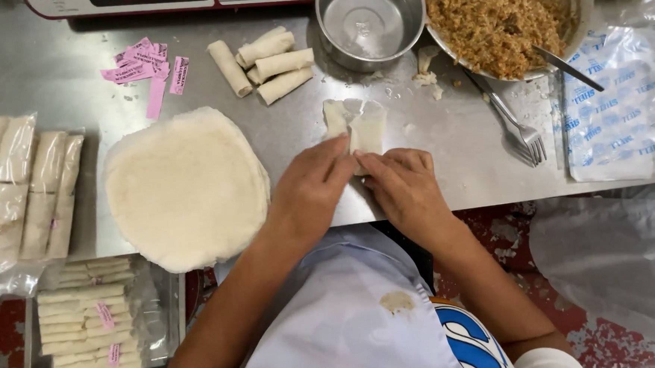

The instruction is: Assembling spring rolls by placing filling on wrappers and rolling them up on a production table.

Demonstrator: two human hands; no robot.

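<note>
Shiny metal desk (445, 155) holds everything, and its front edge runs just under both hands. Left hand (309, 189) and right hand (406, 187) press side by side on a thin wrapper (358, 126), pinching its near end as they fold it. Left of the wrapper sits a round stack of wrappers (186, 188), close to the desk edge. Behind the wrapper lie finished rolls (269, 60), an empty metal bowl (371, 21) and a big bowl of filling (494, 18). Right of the wrapper rests a fork (515, 122), with bare desk between
</note>
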